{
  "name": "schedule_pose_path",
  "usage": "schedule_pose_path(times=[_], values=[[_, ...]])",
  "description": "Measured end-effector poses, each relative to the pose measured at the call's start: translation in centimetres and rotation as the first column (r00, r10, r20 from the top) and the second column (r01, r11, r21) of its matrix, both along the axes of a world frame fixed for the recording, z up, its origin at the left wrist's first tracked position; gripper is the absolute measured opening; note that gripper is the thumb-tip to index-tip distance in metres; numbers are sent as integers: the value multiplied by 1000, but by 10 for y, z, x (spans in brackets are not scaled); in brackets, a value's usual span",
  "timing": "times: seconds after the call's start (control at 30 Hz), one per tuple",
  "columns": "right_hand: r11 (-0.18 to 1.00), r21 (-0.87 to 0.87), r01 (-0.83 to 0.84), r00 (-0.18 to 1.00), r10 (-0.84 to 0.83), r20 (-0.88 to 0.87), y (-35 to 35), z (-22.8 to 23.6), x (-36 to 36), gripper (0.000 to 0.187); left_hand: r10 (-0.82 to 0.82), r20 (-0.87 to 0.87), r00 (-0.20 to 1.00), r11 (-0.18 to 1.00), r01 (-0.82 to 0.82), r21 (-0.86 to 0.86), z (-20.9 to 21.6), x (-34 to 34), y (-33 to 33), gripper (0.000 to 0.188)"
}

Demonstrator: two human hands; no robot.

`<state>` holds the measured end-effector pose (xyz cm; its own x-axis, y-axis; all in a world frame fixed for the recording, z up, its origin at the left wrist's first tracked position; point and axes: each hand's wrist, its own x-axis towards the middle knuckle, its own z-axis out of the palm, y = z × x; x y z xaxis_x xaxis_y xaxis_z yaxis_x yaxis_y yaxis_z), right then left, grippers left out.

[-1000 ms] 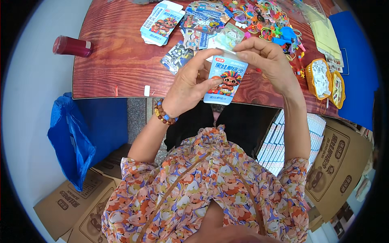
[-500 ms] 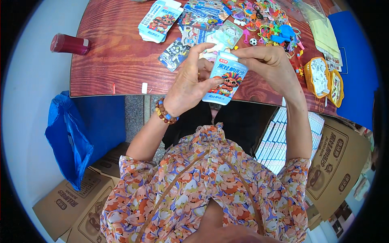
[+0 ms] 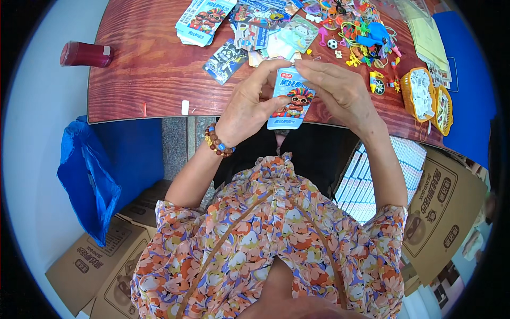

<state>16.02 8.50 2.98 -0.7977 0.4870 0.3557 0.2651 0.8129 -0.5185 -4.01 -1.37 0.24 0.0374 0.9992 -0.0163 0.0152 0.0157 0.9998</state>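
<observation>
Head view: places here are told from the red-brown wooden table (image 3: 149,72). On its left end lies a dark red cylindrical bottle (image 3: 86,55); below that end, off the table, is a blue fabric bag (image 3: 87,181). On the table's far side, left of centre, rests a pile of blue-and-white printed card boxes (image 3: 204,22), apparently flat and unmade, with glossy patterned cards (image 3: 226,61) near it. Over the table's near edge, the left hand (image 3: 244,105) grips a single blue-and-white card box printed with a rainbow-haired figure (image 3: 297,101), thumb on its front face. The right hand (image 3: 342,93) has its fingertips at that box's top corner; whether they pinch it cannot be told. By its look, this box is already shaped and its lower end closed; its top, covered by fingers, cannot be judged. Toward the table's far right, a heap of multicoloured plastic trinkets (image 3: 366,40) lies outside any box, so much seems left. Below the near right edge, tight rows of white-and-blue boxes (image 3: 357,178) suggest many are done. Yellow plastic baskets (image 3: 406,89) of small white packets (image 3: 421,95) sit at the table's right end.
</observation>
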Motion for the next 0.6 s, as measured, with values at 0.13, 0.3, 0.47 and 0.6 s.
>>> schedule_pose_path(times=[0.13, 0.3, 0.47, 0.6], values=[[895, -431, 115, 990, -138, -22, 5, -5, 2, 37, 9, 68, 998, 1000, -7, -31, -3, 0, -1, 57], [934, -357, 0, 990, -50, -130, 8, -18, 10, 33, -45, 92, 995, 999, 43, 22, -1, 3, 2, 56], [903, -419, -89, 988, 27, -152, 10, -17, 9, 31, -126, 76, 989, 991, 129, -26, -11, 1, 0, 60], [881, -473, -10, 983, -79, -167, 2, -28, 11, 29, -86, 284, 955, 983, 128, -132, -6, 4, 2, 58]])
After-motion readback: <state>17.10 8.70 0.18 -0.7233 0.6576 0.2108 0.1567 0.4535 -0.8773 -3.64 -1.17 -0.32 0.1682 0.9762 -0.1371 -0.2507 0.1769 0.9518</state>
